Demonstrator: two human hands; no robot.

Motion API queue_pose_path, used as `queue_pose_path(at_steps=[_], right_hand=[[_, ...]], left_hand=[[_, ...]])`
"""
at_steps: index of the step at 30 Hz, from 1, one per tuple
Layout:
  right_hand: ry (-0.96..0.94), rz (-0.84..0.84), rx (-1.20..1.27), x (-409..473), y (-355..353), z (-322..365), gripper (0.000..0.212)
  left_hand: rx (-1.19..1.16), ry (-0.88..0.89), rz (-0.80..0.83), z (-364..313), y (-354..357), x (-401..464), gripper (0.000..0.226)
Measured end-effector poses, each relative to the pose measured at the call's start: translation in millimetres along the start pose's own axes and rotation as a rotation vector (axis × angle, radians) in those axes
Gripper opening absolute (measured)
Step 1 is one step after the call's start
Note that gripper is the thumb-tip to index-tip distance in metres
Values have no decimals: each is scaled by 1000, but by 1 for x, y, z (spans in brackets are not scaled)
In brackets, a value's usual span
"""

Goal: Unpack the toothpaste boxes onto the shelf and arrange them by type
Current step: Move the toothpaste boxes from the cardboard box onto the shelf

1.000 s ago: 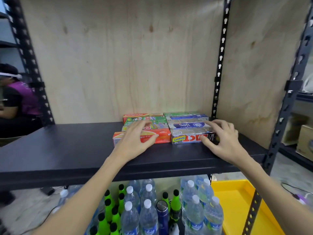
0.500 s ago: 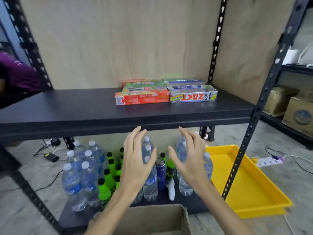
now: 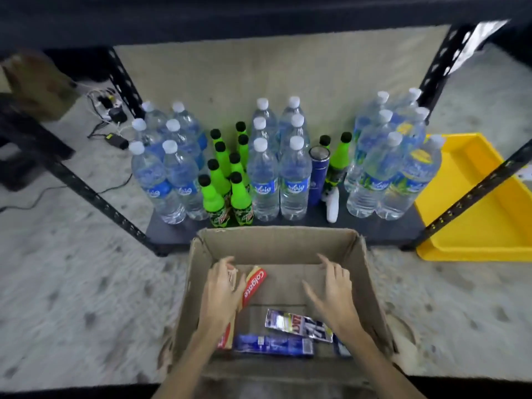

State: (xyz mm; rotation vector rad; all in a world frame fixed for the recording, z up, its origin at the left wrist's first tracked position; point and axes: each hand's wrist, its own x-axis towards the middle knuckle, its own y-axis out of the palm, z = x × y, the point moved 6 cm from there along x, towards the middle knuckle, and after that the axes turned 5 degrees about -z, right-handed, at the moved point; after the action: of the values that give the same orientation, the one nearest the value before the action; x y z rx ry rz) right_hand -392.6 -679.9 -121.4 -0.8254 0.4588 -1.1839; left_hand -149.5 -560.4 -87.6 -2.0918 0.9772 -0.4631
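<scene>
In carton (image 3: 371, 286), L hand (image 3: 220, 295) fingers grasp red Colgate box (image 3: 253, 286) pointing away-right; R hand (image 3: 334, 295) released.

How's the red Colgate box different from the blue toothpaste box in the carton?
The red Colgate box leans up against the cardboard carton's left side; the blue toothpaste box lies flat on the bottom. The left hand is on the red one; the blue one lies untouched, with the right hand open above. Both are long, narrow cartons.
</scene>
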Motion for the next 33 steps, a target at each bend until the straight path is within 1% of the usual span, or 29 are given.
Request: queue_pose_path(at_steps=[3, 6, 8, 9, 11, 14, 16, 18, 20, 22, 25, 27, 30, 33], right_hand=[[80, 219, -42, -17, 46, -29, 73], [166, 451, 1, -36, 78, -50, 76], [207, 525, -9, -44, 89, -62, 79], [211, 548, -35, -47, 91, -67, 82], [247, 620, -71, -54, 98, -81, 94], [348, 711, -78, -59, 100, -96, 116], [308, 740, -123, -54, 98, -98, 122], [194, 774, -193, -48, 100, -102, 126], [104, 792, -250, -43, 97, -104, 128], [82, 800, -275, -39, 89, -103, 122], [20, 780, -267, -39, 81, -97, 104], [51, 737, -224, -43, 80, -100, 102], [167, 659, -100, -41, 75, -103, 103], [127, 620, -32, -34, 70, -97, 97]], left_hand=[[30, -61, 55, 23, 23, -2, 40], [146, -172, 153, 54, 51, -10, 56], [230, -238, 186, 69, 63, -18, 65], [270, -238, 187, 74, 68, -21, 67], [329, -193, 177, 79, 75, -24, 71], [350, -194, 167, 87, 83, -23, 81], [349, -196, 162, 88, 83, -19, 80], [294, -195, 160, 90, 81, -15, 74], [225, -167, 199, 93, 81, -13, 72], [197, -123, 249, 96, 83, -13, 74], [175, -114, 251, 94, 85, -16, 77], [192, -122, 260, 92, 89, -18, 79], [233, -163, 296, 93, 94, -23, 86], [195, -140, 286, 90, 91, -23, 79]])
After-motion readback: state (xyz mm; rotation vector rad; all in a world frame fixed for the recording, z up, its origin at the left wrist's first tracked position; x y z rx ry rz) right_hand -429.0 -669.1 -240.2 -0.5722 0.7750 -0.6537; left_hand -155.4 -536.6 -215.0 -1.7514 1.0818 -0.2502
